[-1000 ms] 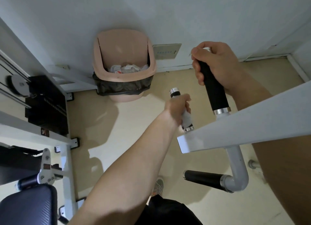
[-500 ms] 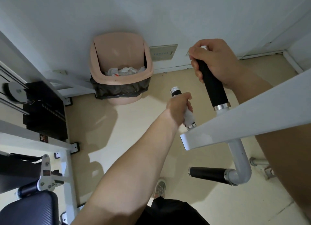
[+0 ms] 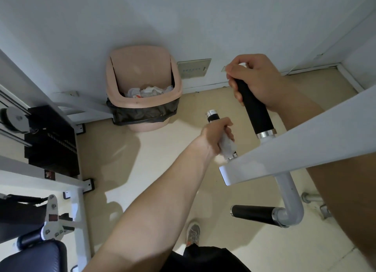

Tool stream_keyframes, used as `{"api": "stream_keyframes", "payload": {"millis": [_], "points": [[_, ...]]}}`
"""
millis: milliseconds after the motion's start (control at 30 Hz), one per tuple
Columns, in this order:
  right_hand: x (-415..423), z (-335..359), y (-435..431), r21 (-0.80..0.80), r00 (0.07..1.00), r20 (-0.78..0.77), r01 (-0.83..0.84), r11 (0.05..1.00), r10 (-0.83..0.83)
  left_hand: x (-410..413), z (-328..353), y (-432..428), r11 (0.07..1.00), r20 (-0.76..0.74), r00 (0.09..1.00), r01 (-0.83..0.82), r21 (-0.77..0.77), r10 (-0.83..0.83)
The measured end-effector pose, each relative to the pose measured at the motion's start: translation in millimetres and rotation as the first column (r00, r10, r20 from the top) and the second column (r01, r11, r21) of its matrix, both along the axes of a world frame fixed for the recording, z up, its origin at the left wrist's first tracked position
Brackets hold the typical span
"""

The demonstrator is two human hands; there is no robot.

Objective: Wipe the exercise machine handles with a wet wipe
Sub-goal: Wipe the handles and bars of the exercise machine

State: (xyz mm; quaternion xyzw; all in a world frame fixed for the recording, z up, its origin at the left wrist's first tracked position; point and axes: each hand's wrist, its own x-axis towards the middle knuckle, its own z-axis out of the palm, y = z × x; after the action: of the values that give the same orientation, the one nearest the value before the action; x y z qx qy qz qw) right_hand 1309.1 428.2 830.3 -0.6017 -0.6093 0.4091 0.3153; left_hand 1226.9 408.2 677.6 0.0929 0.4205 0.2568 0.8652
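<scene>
Crumpled wet wipe [image 3: 227, 147] wraps cylindrical black handle [image 3: 213, 117], left-hand gripped.

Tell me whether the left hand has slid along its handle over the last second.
Cannot tell. The left hand with the wipe sits about as far from the handle's silver end cap as before; the camera moved, and any slide is too small to judge.

Left hand [image 3: 215, 134] is gripping the shorter black handle [image 3: 212, 117], pressing a white wet wipe [image 3: 227, 147] around its lower part. At 2 o'clock from it, right hand [image 3: 252, 78] is clasping the top of the longer black handle [image 3: 256, 111]. Both handles are rising from the white machine arm [image 3: 305, 147]. Pink waste bin [image 3: 140, 76] is standing against the wall at 11 o'clock, holding crumpled paper [image 3: 149, 91].
</scene>
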Motion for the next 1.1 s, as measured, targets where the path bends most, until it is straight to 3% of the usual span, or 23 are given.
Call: {"api": "stream_keyframes", "payload": {"millis": [67, 133, 200, 267, 300, 367, 467, 533, 600, 667, 767, 833, 900, 967, 1100], "points": [[-1, 0, -1, -0.001, 1.000, -0.002, 0.000, 1.000, 0.000, 4, 7, 11, 0.993, -0.163, 0.983, -0.075, 0.095, 0.089], [0, 1, 1, 0.004, 1.000, 0.005, -0.005, 1.000, 0.005, 7, 5, 14, 0.983, -0.146, 0.978, -0.135, 0.125, 0.152], [2, 0, 2, -0.004, 1.000, 0.011, -0.008, 1.000, 0.008, 8, -10, 8, 0.984, 0.171, 0.971, -0.175, 0.037, 0.167], [3, 0, 3, -0.001, 1.000, 0.005, -0.021, 1.000, 0.021, 9, -26, -6, 0.991, 0.540, 0.832, -0.120, -0.054, 0.130], [3, 0, 3, -0.001, 1.000, 0.007, -0.028, 1.000, 0.028, 10, -30, -14, 0.995, 0.619, 0.779, -0.084, -0.052, 0.098], [4, 1, 2, -0.002, 0.999, 0.016, -0.028, 1.000, 0.028, 11, -30, -19, 0.999, 0.561, 0.826, -0.036, -0.038, 0.051], [4, 2, 2, 0.005, 1.000, 0.022, -0.020, 1.000, 0.020, 6, -13, -1, 0.999, 0.219, 0.976, 0.015, -0.036, -0.007], [3, 1, 1, 0.007, 1.000, 0.018, -0.017, 1.000, 0.017, 0, 3, 17, 1.000, -0.004, 1.000, 0.007, -0.012, -0.007], [1, 1, 1, 0.004, 1.000, 0.015, -0.022, 1.000, 0.022, -5, 8, 22, 0.996, -0.105, 0.994, -0.017, 0.088, 0.026], [1, 1, 2, 0.001, 1.000, 0.014, -0.026, 1.000, 0.026, -1, 10, 20, 0.993, -0.056, 0.994, -0.087, 0.076, 0.091], [2, 0, 2, 0.003, 0.999, 0.004, -0.039, 0.999, 0.039, 6, -13, -6, 0.988, 0.348, 0.924, -0.145, -0.060, 0.156], [3, 1, 1, 0.006, 0.998, 0.018, -0.054, 0.999, 0.054, 8, -24, -28, 0.997, 0.450, 0.890, -0.060, -0.041, 0.072], [3, 1, 1, 0.015, 0.998, 0.025, -0.054, 0.998, 0.054, 6, -25, -32, 1.000, 0.418, 0.908, 0.005, 0.024, -0.015], [2, 1, 3, 0.023, 0.999, 0.022, -0.043, 0.999, 0.042, 1, -16, -22, 0.999, 0.292, 0.956, 0.029, 0.028, -0.036], [-2, -2, 2, 0.022, 0.999, -0.008, -0.035, 0.999, 0.035, -7, 7, 16, 0.996, -0.018, 0.995, -0.095, 0.006, 0.095]]}}
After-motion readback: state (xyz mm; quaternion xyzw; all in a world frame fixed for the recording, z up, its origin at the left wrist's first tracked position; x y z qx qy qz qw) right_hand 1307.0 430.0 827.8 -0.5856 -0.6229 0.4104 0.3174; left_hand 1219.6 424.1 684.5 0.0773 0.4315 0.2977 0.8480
